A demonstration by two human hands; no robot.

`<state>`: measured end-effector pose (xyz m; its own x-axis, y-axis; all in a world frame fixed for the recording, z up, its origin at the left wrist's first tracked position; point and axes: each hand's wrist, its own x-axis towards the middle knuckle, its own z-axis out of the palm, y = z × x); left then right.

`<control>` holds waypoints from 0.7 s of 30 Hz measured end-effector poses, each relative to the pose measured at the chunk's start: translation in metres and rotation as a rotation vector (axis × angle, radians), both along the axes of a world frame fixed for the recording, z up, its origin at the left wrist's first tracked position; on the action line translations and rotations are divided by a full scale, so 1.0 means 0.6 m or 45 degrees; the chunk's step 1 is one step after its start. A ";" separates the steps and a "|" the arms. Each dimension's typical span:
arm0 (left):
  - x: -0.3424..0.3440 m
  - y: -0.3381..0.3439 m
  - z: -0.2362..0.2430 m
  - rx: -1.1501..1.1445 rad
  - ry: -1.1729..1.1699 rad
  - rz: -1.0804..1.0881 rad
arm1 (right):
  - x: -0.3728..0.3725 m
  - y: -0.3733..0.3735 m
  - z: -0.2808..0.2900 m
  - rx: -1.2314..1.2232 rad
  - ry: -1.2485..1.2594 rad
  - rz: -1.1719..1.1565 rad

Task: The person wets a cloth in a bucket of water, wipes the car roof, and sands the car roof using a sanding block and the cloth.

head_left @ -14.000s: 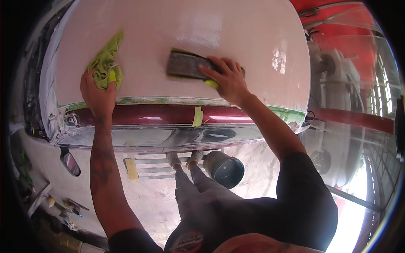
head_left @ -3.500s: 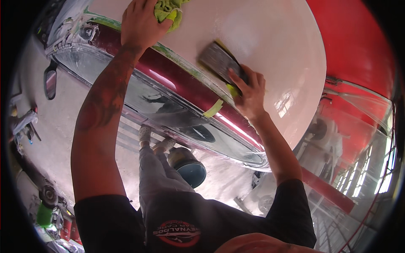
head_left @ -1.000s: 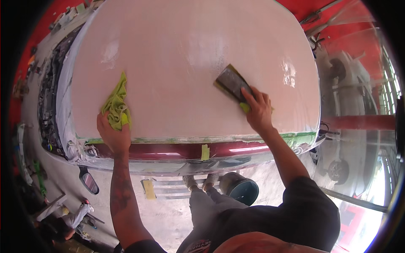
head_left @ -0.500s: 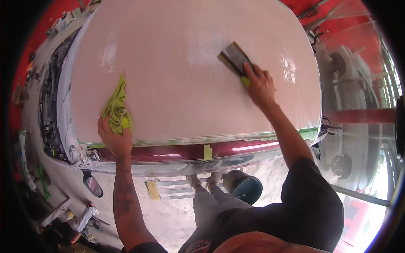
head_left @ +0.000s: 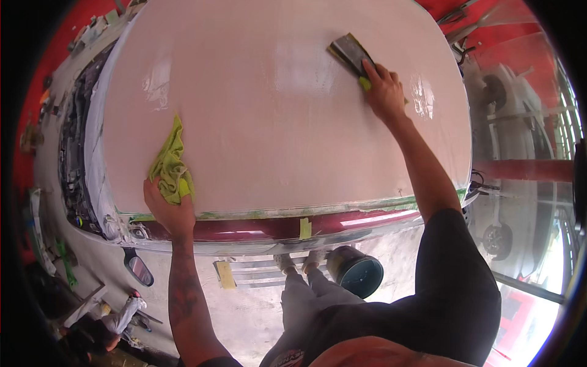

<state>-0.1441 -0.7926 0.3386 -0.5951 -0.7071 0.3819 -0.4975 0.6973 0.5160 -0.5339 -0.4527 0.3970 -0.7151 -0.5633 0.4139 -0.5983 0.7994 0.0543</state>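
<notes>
A broad, pinkish primed vehicle panel [head_left: 263,134] spreads out before me, with wet, shiny patches. My left hand [head_left: 170,211] is closed round a crumpled yellow-green cloth [head_left: 170,162] that rests on the panel near its left front. Farther out, right of the middle, my right hand [head_left: 386,95] grips a long dark sanding block [head_left: 351,52] laid on the surface. A bit of yellow-green shows under that hand's fingers. Green masking tape [head_left: 257,212] and a glossy maroon strip [head_left: 257,227] run along the near edge.
A dark bucket [head_left: 335,260] stands on the floor by my feet. A side mirror [head_left: 139,269] juts out at the near left. Another person [head_left: 101,327] is low at the far lower left. To the right, a pale car [head_left: 516,165] appears behind hazy sheeting.
My right hand has pushed the sanding block farther away across the panel and slightly right. My left hand keeps its grip on the cloth. The view has shifted slightly.
</notes>
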 end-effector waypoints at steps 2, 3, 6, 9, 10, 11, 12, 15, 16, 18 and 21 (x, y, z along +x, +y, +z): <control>-0.001 0.000 0.002 -0.034 0.015 0.014 | 0.134 0.049 -0.009 -0.030 -0.065 0.076; -0.002 0.000 0.002 -0.013 -0.036 0.007 | 0.178 0.071 -0.010 0.097 -0.128 0.065; -0.002 -0.001 -0.003 0.004 0.014 0.005 | 0.156 0.085 -0.004 0.160 -0.137 0.147; 0.000 -0.002 -0.009 0.001 0.050 -0.020 | -0.040 0.005 0.015 0.174 0.029 -0.016; 0.002 -0.002 -0.010 -0.018 0.062 -0.011 | -0.105 -0.026 0.027 0.245 -0.031 -0.151; 0.002 -0.003 -0.010 -0.011 0.051 -0.006 | -0.131 -0.045 0.038 0.221 -0.040 -0.150; 0.003 -0.002 -0.010 0.008 0.027 -0.010 | -0.137 -0.058 0.048 0.198 -0.005 -0.190; 0.002 -0.005 -0.008 0.006 -0.002 -0.005 | -0.043 -0.046 0.062 0.184 -0.075 -0.225; 0.001 -0.005 -0.007 -0.023 0.044 0.007 | 0.012 -0.027 0.060 0.144 -0.107 -0.175; 0.002 -0.006 -0.006 0.006 -0.005 -0.017 | 0.119 0.021 0.041 0.200 -0.261 -0.186; 0.002 -0.007 -0.007 -0.027 -0.006 -0.033 | 0.195 0.064 0.034 0.196 -0.330 -0.099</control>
<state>-0.1429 -0.7965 0.3342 -0.6146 -0.6836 0.3938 -0.4816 0.7205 0.4989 -0.4169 -0.4144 0.4174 -0.8292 -0.5447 0.1258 -0.5454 0.8376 0.0319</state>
